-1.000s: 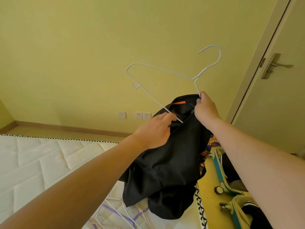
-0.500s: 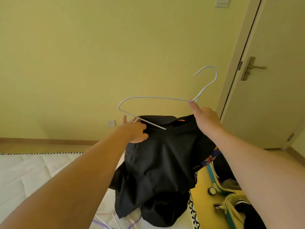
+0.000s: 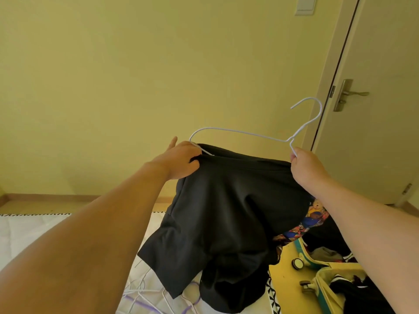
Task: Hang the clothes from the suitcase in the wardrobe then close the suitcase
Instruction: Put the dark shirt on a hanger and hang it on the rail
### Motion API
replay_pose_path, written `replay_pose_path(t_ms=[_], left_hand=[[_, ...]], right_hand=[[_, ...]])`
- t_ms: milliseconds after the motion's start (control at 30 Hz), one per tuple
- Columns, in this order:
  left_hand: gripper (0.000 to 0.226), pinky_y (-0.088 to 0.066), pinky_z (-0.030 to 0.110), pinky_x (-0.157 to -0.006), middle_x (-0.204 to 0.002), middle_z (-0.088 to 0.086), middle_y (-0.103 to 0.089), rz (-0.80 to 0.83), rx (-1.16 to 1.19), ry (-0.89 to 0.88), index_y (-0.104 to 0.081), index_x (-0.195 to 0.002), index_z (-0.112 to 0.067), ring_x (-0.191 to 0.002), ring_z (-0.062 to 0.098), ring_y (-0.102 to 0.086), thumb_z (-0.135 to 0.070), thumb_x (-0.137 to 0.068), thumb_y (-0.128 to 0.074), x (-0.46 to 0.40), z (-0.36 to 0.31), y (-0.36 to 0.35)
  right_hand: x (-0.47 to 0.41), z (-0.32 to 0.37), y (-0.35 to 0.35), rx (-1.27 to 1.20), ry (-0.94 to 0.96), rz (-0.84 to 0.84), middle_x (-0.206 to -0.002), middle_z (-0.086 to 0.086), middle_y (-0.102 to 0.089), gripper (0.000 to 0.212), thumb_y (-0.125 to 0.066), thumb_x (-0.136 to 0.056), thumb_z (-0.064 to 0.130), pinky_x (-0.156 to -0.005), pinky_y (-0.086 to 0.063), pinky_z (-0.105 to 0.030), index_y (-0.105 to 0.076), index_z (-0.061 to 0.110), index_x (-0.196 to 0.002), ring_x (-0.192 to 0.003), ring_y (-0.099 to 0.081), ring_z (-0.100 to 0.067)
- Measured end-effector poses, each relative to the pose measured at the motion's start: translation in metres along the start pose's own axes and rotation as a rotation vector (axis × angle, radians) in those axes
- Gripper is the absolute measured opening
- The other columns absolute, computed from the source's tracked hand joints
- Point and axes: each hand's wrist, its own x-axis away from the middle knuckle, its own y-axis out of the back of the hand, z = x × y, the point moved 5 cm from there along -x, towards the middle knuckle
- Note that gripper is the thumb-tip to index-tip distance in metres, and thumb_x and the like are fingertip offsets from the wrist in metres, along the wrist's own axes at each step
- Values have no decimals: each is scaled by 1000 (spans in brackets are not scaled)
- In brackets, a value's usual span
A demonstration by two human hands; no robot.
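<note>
Head view shows the mattress point(image 3: 34, 236) at lower left and the open suitcase point(image 3: 326, 282) at lower right. Between them hangs the black garment point(image 3: 226, 211), its top edge stretched nearly level across mid-frame. At that edge's left end the left hand point(image 3: 179, 162) grips the cloth; at its right end the right hand point(image 3: 306, 166) pinches the white hanger point(image 3: 244, 132) below the hook. The hanger's left shoulder tucks in beside the left fingers point(image 3: 192, 158), the nearer ones for easing cloth over it.
</note>
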Motion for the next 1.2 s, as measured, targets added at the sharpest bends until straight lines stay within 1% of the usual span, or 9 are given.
replay_pose_path(t_ms=[167,333,467,633,767,900,967,1067,1200], left_hand=[[21,-26,50,-101,-121,5,-34,100,127,445,-43,-116,-41,-110,33,-24,-34,-98,-38,5,18,1],[40,-23,37,-88,-114,3,-51,-247,356,488,-27,-122,-34,-110,26,-34,-13,-90,-39,-6,-1,4],[38,-23,33,-84,-118,6,-46,-310,566,590,-53,-118,-37,-107,28,-31,-19,-93,-31,-12,-13,-2],[27,-31,38,-78,-83,5,-56,-326,490,527,-59,-81,-18,-91,30,-45,-20,-91,-34,-27,-26,8],[23,-30,36,-73,-69,3,-43,-130,399,433,-41,-67,-14,-70,24,-39,-16,-89,-36,-29,-27,17],[28,-31,40,-90,-92,1,-51,163,-51,362,-49,-71,-27,-85,21,-39,-12,-85,-31,-35,-23,22],[32,-34,45,-96,-102,-3,-42,244,-243,286,-50,-81,-41,-101,24,-29,-13,-84,-34,-36,-22,29],[32,-31,41,-99,-115,-5,-44,64,-640,-123,-64,-105,-36,-110,24,-32,-15,-92,-45,-43,-49,41],[32,-36,39,-102,-137,2,-35,-260,-263,-271,-67,-113,-29,-122,27,-36,-9,-93,-50,-52,-83,50]], right_hand=[[5,10,-3,64,36,85,-86,-11,-47,28,-33,-100,9,-61,-37,-33,-43,22,-76,-69,-45,-23],[6,12,-1,0,-7,84,-87,-11,-50,25,-32,-100,9,-68,-42,-37,-45,19,-80,-74,-47,-24],[3,10,2,-60,-100,120,-91,-6,-51,20,-35,-96,4,-59,-37,-31,-49,17,-102,-75,-48,-23],[7,25,5,-606,-150,48,-92,0,-51,26,-49,-89,10,-64,-39,-28,-57,20,-113,-78,-48,-13],[6,26,21,-819,-108,70,-70,0,-46,33,-51,-95,30,-92,-35,-37,-50,13,-66,-76,-44,-15],[1,27,20,-518,-117,225,-69,-8,-45,59,-43,-97,57,-103,-30,-35,-37,15,-55,-86,-51,-23],[0,25,21,-447,-128,288,-84,-18,-63,61,-44,-96,57,-112,-29,-40,-61,4,-73,-100,-58,-31],[-4,31,20,-402,-148,408,-137,-22,-53,75,-42,-96,59,-114,-25,-40,-52,-7,-128,-132,-45,-33],[-10,50,18,-367,-151,405,-94,-7,-66,65,-34,-98,61,-108,-26,-39,-66,13,-68,-116,-51,-22]])
